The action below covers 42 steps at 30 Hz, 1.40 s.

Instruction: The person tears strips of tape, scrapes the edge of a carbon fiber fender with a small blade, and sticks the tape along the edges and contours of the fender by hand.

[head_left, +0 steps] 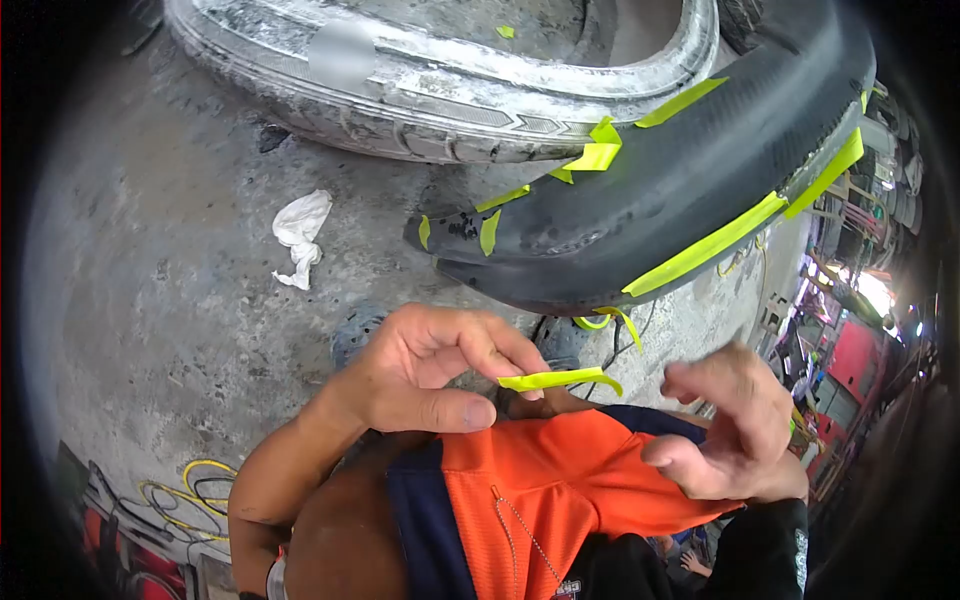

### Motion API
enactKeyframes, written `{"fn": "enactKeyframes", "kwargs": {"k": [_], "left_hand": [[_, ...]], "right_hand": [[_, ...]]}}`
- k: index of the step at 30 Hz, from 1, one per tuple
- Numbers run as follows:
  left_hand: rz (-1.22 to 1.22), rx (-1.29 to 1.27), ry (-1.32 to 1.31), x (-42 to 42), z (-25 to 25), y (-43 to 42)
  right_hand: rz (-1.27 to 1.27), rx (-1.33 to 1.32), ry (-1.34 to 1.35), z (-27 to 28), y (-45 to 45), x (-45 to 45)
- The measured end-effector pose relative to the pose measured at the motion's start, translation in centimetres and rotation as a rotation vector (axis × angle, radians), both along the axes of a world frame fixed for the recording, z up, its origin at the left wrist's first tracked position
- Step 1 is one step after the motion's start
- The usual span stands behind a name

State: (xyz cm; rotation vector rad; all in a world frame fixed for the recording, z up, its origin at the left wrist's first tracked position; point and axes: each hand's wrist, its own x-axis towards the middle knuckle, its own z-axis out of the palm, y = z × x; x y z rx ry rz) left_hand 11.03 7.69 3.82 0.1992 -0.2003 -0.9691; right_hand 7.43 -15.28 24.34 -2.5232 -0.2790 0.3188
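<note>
A short strip of yellow-green tape [560, 379] clings to the fingertips of my left hand [430, 365], its far end curling down. The thumb of that hand is a little apart from the strip. Right of the tape, my right hand [735, 420] is raised with thumb and forefinger apart and nothing visible between them; it is slightly blurred. Ahead lies a long curved dark grey panel [640, 200], its edges lined with strips of the same tape [705, 247]. A crumpled fold of tape [597, 152] sticks up at its upper edge.
A white-dusted tire [450, 90] lies on the concrete floor [180, 260] against the panel. Crumpled white paper or cloth [300, 235] is to the left. A loose tape curl [620, 322] hangs below the panel. Yellow and black cables [190, 492] lie at lower left; clutter fills the right side.
</note>
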Motion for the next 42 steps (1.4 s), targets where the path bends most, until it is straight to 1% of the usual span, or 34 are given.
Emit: {"fn": "enactKeyframes", "kwargs": {"k": [1,2,3,7,9,13,16,19,21,24,25,27,29,31,33,34,35,37,39,42], "left_hand": [[-0.01,-0.014,0.005,0.1,0.0,-0.3],[0.02,-0.02,0.002,0.3,-0.1,-0.7],[0.051,-0.027,-0.001,0.4,-0.2,-1.0],[0.067,-0.002,0.025,0.8,0.2,-1.6],[0.075,0.021,-0.043,1.0,0.3,-1.9],[0.123,0.022,-0.067,0.6,0.0,-2.4],[0.154,0.044,-0.043,0.4,-0.1,-2.1],[0.159,0.064,-0.045,0.3,-0.4,-1.5],[0.174,0.074,-0.141,-0.1,-1.1,-0.4],[0.083,0.1,-0.12,-2.0,-3.2,1.7],[0.064,0.12,-0.118,-2.6,-3.8,2.3],[0.003,0.276,0.056,-3.9,-5.0,3.2],[0.025,0.319,0.043,-4.8,-7.0,3.2],[0.084,0.437,0.022,-4.9,-8.4,2.9],[0.079,0.47,0.055,-4.8,-9.3,2.3],[0.122,0.512,0.019,-4.8,-9.9,1.9],[0.166,0.554,-0.019,-4.9,-10.2,1.6],[0.185,0.58,-0.036,-5.0,-10.4,1.1],[0.245,0.669,0.043,-5.0,-10.3,0.5],[0.291,0.759,0.066,-5.7,-10.6,-0.1]], "right_hand": [[-0.136,-0.001,0.02,-0.1,0.7,0.1],[-0.17,0.015,0.074,-0.2,1.1,0.1],[-0.108,0.014,0.051,-0.7,1.1,0.1],[-0.089,-0.013,-0.006,-1.2,2.1,1.2],[-0.063,-0.038,-0.04,-1.6,2.1,1.6],[-0.042,0.007,-0.04,-2.5,2.0,2.0],[-0.29,0.099,-0.047,-2.8,3.1,2.1],[-0.257,0.05,-0.01,-2.6,3.7,2.2],[-0.187,0.042,0.094,-3.1,4.1,0.6],[-0.255,0.152,0.116,-5.6,5.7,-2.1],[-0.272,0.173,0.12,-6.6,6.2,-2.8],[-0.263,0.153,0.096,-8.6,7.2,-4.3],[-0.29,0.192,0.098,-11.1,8.0,-5.5],[-0.389,0.145,0.131,-12.7,8.6,-6.1],[-0.406,0.136,0.131,-13.8,8.4,-5.7],[-0.389,0.09,0.086,-14.4,8.1,-5.4],[-0.372,0.043,0.04,-14.8,7.9,-5.2],[-0.382,0.026,0.058,-15.6,7.8,-5.2],[-0.373,0.019,-0.009,-16.5,8.2,-5.1],[-0.369,-0.027,0.017,-17.3,8.7,-4.8]]}}
